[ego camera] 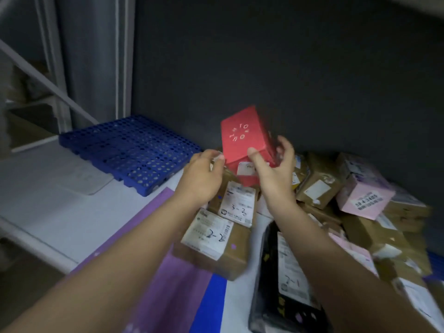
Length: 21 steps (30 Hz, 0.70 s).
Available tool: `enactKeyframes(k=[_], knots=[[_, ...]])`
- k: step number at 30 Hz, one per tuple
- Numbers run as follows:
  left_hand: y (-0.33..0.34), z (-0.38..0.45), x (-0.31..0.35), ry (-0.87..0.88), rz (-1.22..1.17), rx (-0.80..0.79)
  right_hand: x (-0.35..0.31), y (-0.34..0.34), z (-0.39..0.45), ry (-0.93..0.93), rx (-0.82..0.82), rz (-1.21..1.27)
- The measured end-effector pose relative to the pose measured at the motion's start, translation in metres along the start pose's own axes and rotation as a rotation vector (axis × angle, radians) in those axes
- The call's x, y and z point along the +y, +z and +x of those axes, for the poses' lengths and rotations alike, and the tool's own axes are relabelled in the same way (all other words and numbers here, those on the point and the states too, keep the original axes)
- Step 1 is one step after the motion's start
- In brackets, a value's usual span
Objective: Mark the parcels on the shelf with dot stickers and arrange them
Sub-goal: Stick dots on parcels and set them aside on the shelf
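Got my right hand wrapped round the small red cardboard box with white lettering, tilted above the brown parcel pile, my left hand's fingertips touching its lower left corner.

red box 1 | blue pallet 1 | hands 2

a dark grey wall closes the back of the dimly lit white shelf surface, where a blue perforated plastic pallet lies against the wall beside pale metal uprights and a diagonal brace at the left.
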<state>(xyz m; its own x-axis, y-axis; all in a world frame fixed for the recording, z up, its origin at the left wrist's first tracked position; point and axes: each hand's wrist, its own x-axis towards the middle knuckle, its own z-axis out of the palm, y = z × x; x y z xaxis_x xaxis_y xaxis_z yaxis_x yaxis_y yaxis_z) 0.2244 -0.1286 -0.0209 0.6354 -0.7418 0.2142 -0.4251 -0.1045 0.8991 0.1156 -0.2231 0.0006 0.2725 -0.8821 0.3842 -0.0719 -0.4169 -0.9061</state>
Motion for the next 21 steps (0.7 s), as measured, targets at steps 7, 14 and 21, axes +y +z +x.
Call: enactKeyframes(k=[7,14,21], knots=[[-0.033,-0.093,0.036,-0.337,-0.585,-0.282,-0.042,-0.06,-0.124,0.189,-0.247,0.246],[-0.055,-0.171,0.063,-0.365,-0.69,-0.27,-0.085,-0.101,-0.195,0.11,-0.249,0.088],[-0.058,-0.22,0.084,-0.358,-0.607,-0.293,-0.1,-0.124,-0.238,-0.134,-0.318,-0.15]])
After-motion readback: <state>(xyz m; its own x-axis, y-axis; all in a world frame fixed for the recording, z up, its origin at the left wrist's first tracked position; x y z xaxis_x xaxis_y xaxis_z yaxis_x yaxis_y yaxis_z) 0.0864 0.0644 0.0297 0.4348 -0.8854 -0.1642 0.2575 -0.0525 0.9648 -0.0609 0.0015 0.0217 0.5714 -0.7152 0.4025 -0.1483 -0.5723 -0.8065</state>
